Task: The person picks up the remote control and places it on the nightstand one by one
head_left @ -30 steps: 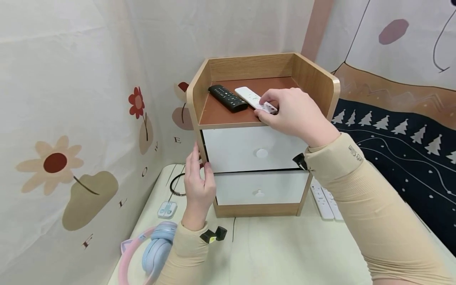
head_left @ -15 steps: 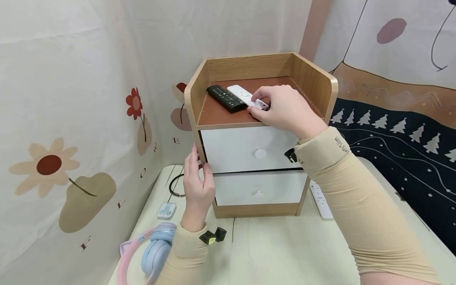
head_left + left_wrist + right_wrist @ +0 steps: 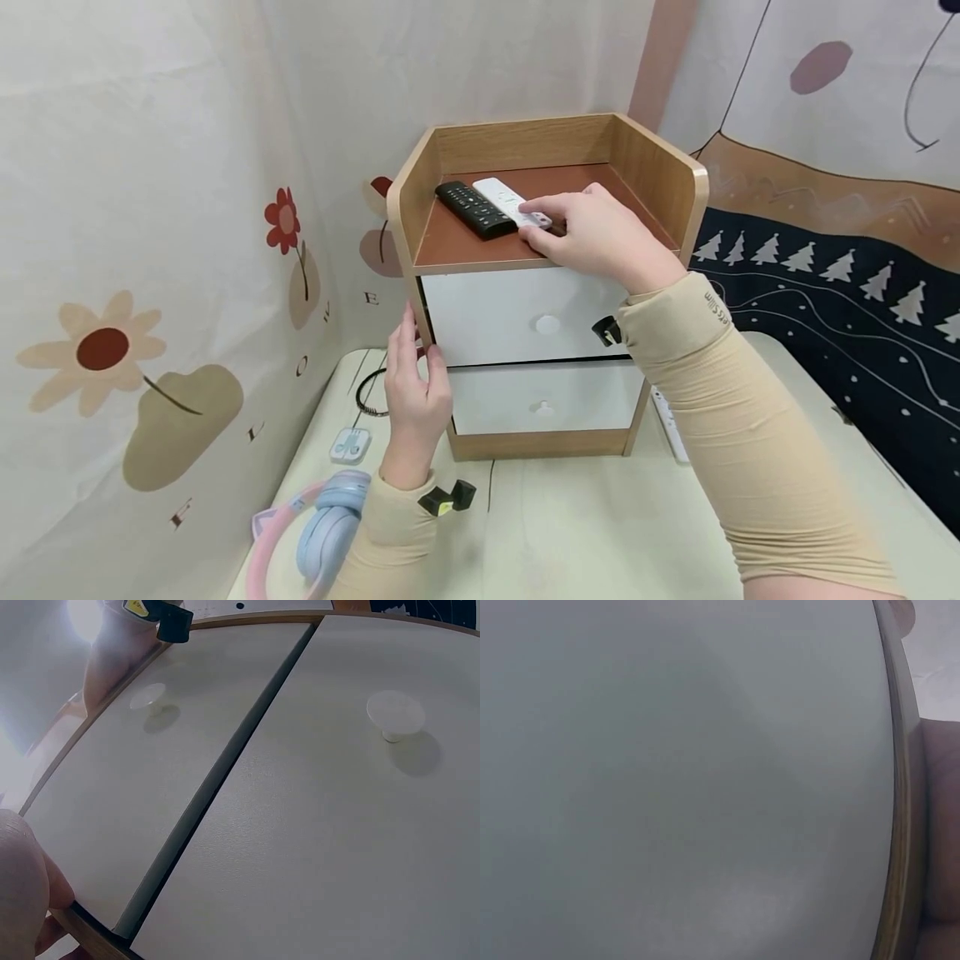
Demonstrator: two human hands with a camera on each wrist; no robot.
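Note:
On the brown top shelf of a small wooden cabinet (image 3: pixel 562 443), my right hand (image 3: pixel 600 233) pinches the near end of a white remote control (image 3: pixel 498 195) with thumb and fingers. That remote lies alongside a black remote control (image 3: pixel 474 208), both slanting the same way. My left hand (image 3: pixel 417 392) rests against the cabinet's left side, fingers straight and pointing up. In the left wrist view its thumb (image 3: pixel 22 877) is at the cabinet's edge. The white upper drawer (image 3: pixel 487 317) and lower drawer (image 3: pixel 495 400) are closed, each with a round knob.
Raised wooden walls (image 3: pixel 525 143) border the shelf at the back and sides. Left of the cabinet lie a black hair band (image 3: pixel 363 398), a small case with earphones (image 3: pixel 350 445) and blue-and-pink headphones (image 3: pixel 330 529). A white power strip (image 3: pixel 670 425) is partly behind the right sleeve.
My right hand has slid the white remote control left across the shelf, up beside the black one. The left hand has stayed against the cabinet.

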